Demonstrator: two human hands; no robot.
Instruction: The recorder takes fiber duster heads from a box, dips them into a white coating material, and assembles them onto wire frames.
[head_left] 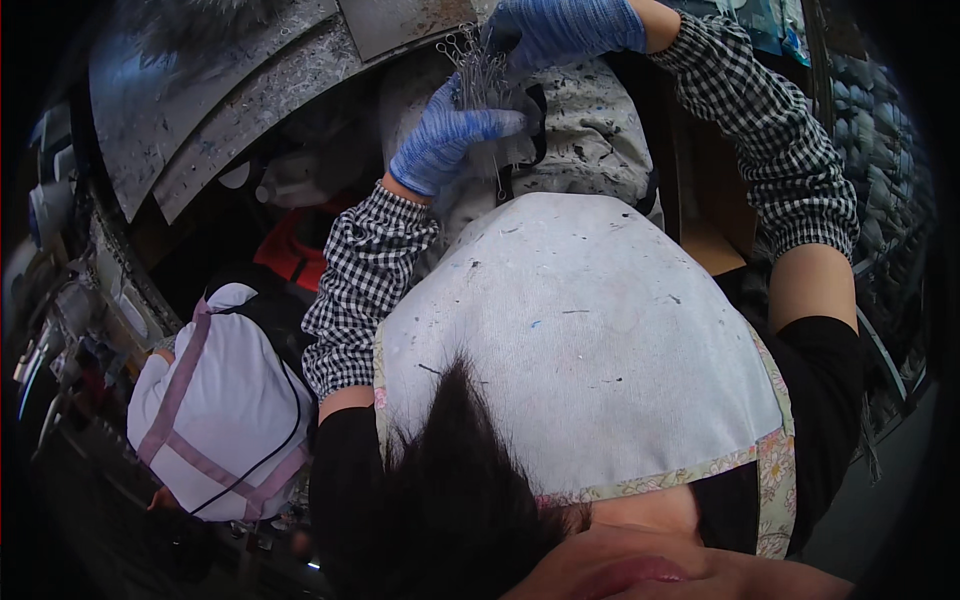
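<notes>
A bunch of thin metal wires (480, 78) with small looped ends stands upright in front of my apron, above my lap. My left hand (445, 140), in a blue knitted glove, is closed around its lower part with the thumb across the front. Some wire ends hang below the thumb. At the top right of the bunch is my right hand (570, 35), gloved the same way, its fingers curled in against the wires. The fingertips of that hand are partly hidden, and the upper picture edge cuts it off.
Worn grey metal sheets (240, 90) form a work surface at the upper left. Below them lie a whitish container (290, 180) and something red (295, 250). A person in a white apron with pink straps (225, 410) is at my left. Dark grey bundled material (880, 150) is stacked at the right.
</notes>
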